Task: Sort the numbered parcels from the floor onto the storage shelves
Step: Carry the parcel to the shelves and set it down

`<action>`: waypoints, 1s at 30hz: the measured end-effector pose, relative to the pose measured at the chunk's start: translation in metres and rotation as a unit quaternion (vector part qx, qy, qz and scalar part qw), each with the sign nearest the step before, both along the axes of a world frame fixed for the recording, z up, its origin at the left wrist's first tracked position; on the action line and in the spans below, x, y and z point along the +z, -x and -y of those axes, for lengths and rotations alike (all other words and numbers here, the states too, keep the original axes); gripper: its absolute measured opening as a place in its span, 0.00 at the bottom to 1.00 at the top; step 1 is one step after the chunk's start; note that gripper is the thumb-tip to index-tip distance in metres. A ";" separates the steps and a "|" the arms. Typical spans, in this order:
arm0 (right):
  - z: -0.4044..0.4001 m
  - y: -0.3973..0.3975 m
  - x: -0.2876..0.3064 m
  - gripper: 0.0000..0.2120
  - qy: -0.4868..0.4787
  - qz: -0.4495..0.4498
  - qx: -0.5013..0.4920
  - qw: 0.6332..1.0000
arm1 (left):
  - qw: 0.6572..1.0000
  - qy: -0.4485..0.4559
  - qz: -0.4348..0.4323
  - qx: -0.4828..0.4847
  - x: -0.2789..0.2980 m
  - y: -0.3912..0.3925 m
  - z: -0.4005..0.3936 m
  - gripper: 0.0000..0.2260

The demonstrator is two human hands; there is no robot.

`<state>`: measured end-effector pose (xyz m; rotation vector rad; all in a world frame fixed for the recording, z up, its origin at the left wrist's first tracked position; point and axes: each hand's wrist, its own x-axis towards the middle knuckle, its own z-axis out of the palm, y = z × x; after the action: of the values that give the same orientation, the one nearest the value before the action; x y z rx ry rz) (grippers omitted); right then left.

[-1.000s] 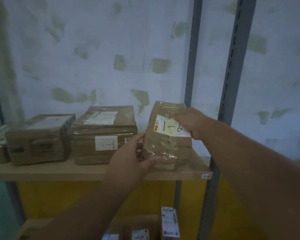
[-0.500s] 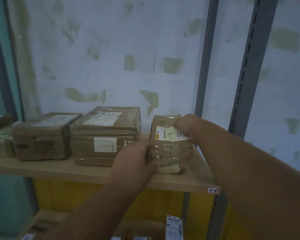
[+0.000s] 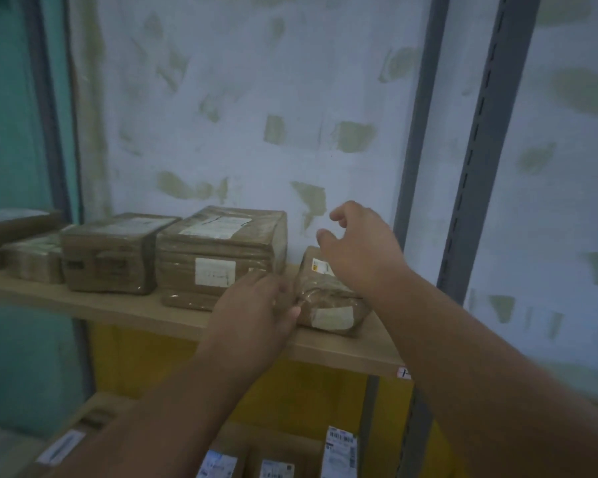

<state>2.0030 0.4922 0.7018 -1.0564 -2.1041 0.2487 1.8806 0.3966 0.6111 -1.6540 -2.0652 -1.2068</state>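
Brown parcel (image 3: 328, 298) near shelf (image 3: 125, 307) edge (both grips loose, off it).

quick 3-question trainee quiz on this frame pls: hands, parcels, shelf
1. True or false: the right hand grips the small parcel.
2. Where does the small parcel lie? A) at the shelf's right end, beside the big parcel B) on top of the big parcel C) on the lower shelf
3. Fill in: the left hand is at the small parcel's ____ side.

Key
1. False: the right hand is lifted over the parcel, fingers loosely curled, holding nothing.
2. A
3. Left; whether it touches the parcel cannot be told.
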 end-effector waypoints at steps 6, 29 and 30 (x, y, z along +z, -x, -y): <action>0.082 0.036 -0.023 0.16 -0.085 -0.055 0.125 0.987 | 0.999 -0.002 0.022 0.049 -0.024 0.041 0.067 0.11; 0.382 0.499 -0.085 0.19 -0.041 -0.061 0.405 0.912 | 0.925 0.065 0.049 0.372 -0.106 0.459 0.452 0.12; 0.386 0.520 -0.090 0.19 -0.037 -0.061 0.414 0.908 | 0.921 0.065 0.056 0.381 -0.111 0.478 0.456 0.12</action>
<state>1.4832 0.1062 0.6116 -0.0374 -2.3071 0.6150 1.4023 -0.0595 0.4997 -0.6631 -2.5266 -0.9033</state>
